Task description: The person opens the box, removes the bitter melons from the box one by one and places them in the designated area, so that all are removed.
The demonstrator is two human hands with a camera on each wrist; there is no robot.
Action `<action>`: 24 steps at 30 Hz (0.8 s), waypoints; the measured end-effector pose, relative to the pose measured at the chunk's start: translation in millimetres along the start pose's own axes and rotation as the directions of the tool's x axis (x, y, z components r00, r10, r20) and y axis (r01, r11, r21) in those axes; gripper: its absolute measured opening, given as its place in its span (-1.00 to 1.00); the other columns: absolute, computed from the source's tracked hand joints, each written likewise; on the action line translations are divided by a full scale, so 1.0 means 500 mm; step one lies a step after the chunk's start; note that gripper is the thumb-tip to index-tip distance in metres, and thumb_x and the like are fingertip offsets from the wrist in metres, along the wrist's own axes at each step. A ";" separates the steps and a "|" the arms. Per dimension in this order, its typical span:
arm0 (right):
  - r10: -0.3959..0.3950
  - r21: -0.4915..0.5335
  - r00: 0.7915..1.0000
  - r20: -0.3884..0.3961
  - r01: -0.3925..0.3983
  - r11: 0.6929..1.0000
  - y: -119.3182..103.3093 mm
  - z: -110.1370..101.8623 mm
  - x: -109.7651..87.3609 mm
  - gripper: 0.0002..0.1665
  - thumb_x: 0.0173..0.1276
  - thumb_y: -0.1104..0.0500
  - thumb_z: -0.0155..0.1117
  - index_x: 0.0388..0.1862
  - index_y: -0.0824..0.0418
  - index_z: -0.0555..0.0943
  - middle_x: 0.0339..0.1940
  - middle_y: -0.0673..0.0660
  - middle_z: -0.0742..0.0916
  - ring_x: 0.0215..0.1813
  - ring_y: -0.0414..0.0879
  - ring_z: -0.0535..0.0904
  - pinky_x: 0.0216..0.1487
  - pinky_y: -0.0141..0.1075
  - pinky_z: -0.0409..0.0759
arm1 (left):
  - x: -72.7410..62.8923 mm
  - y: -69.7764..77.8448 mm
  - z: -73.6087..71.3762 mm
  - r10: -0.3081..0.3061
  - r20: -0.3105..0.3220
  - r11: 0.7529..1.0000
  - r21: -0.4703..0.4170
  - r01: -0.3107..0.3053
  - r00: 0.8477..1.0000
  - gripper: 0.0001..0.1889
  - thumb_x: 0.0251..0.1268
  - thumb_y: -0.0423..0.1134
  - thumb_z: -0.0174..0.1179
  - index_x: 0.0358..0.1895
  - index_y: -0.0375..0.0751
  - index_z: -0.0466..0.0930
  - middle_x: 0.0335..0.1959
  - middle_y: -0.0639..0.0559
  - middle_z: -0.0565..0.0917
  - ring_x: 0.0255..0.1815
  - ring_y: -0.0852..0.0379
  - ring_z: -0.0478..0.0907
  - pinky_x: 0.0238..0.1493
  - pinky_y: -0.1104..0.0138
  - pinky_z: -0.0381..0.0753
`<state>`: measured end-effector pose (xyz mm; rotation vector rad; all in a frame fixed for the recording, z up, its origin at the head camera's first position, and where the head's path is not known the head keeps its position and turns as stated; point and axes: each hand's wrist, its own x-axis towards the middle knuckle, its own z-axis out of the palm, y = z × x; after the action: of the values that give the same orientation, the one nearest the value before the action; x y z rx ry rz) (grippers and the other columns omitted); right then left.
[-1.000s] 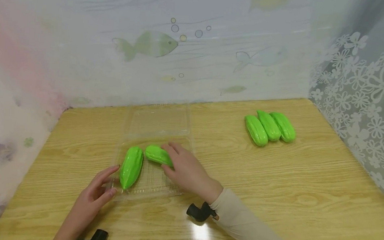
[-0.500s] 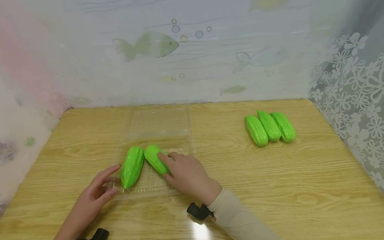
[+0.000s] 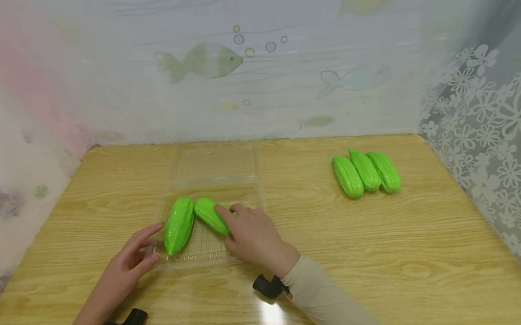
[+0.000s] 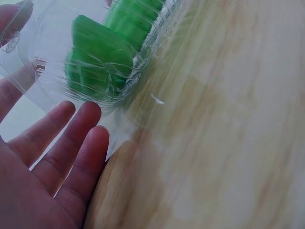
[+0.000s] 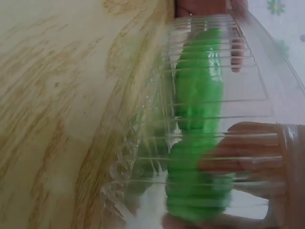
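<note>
A clear plastic clamshell box (image 3: pixel 207 255) lies with its lid laid back on the table. Inside its tray are two bright green, ridged, tapered toy vegetables. The left toy vegetable (image 3: pixel 179 227) points toward the front edge. My right hand (image 3: pixel 256 236) holds the other toy vegetable (image 3: pixel 210 213), which slants with its far end touching the first; the hand covers its near end. My left hand (image 3: pixel 127 253) holds the box's left rim near the front corner. Its thumb and a finger are at the rim in the left wrist view, the other fingers (image 4: pixel 71 143) spread outside.
Three more green toy vegetables (image 3: pixel 366 173) lie side by side at the back right of the wooden table (image 3: pixel 369 276). Behind stands a fish-patterned curtain (image 3: pixel 282 85). A black wrist mount (image 3: pixel 269 286) hangs under the right wrist, another (image 3: pixel 128 321) by the left.
The toy vegetable in my right hand has turned to a steeper slant, its far end now against the left one. My left hand has stayed at the box's rim.
</note>
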<state>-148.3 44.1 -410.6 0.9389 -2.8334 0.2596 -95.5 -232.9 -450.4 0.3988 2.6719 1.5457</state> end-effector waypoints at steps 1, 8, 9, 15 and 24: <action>0.001 0.000 1.000 -0.011 -0.001 1.000 -0.001 0.001 0.000 -0.28 0.06 0.10 0.17 0.28 0.01 0.27 -0.12 0.11 0.56 -0.31 -0.08 0.52 -0.42 -0.27 0.46 | -0.001 0.000 -0.001 -0.003 -0.001 1.000 0.001 0.003 1.000 -0.44 0.27 -0.32 0.05 0.33 0.01 0.16 0.26 0.14 0.22 0.04 0.17 0.35 -0.16 0.50 0.45; 0.050 0.062 0.998 -0.036 -0.048 0.997 0.000 0.001 0.004 -0.31 0.10 0.09 0.16 0.27 0.00 0.28 -0.11 0.09 0.51 -0.18 -0.09 0.45 -0.33 -0.28 0.47 | -0.001 0.001 -0.002 -0.021 -0.002 1.000 0.003 0.021 1.000 -0.45 0.28 -0.29 0.05 0.33 0.05 0.16 0.25 0.16 0.21 0.05 0.15 0.34 -0.16 0.48 0.46; 0.059 0.081 0.997 -0.039 -0.055 0.995 0.001 -0.001 0.004 -0.32 0.11 0.08 0.16 0.27 0.01 0.28 -0.12 0.09 0.51 -0.20 -0.10 0.45 -0.33 -0.29 0.47 | -0.001 0.001 -0.002 -0.022 -0.001 1.000 0.000 0.022 1.000 -0.45 0.28 -0.29 0.05 0.33 0.05 0.16 0.25 0.15 0.22 0.05 0.14 0.34 -0.17 0.47 0.46; 0.122 0.206 0.992 -0.035 -0.113 0.972 0.006 -0.007 0.009 -0.35 0.17 -0.09 0.16 0.22 0.06 0.28 -0.17 0.01 0.49 -0.35 -0.20 0.42 -0.46 -0.35 0.44 | 0.001 0.002 0.000 -0.025 0.002 1.000 -0.003 0.025 1.000 -0.44 0.28 -0.28 0.06 0.33 0.05 0.15 0.26 0.14 0.21 0.05 0.14 0.33 -0.16 0.46 0.47; 0.164 0.330 0.986 -0.019 -0.149 0.932 0.015 -0.026 0.009 -0.35 0.14 -0.12 0.19 0.21 -0.02 0.31 -0.14 -0.02 0.48 -0.36 -0.23 0.42 -0.46 -0.39 0.43 | 0.000 0.004 -0.002 -0.035 0.003 0.999 0.014 0.035 0.999 -0.44 0.28 -0.27 0.06 0.33 0.07 0.15 0.26 0.14 0.22 0.06 0.15 0.34 -0.17 0.45 0.47</action>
<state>-155.4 49.9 -397.7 0.7438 -2.8766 0.7826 -95.4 -232.4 -448.1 0.3528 2.6739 1.5164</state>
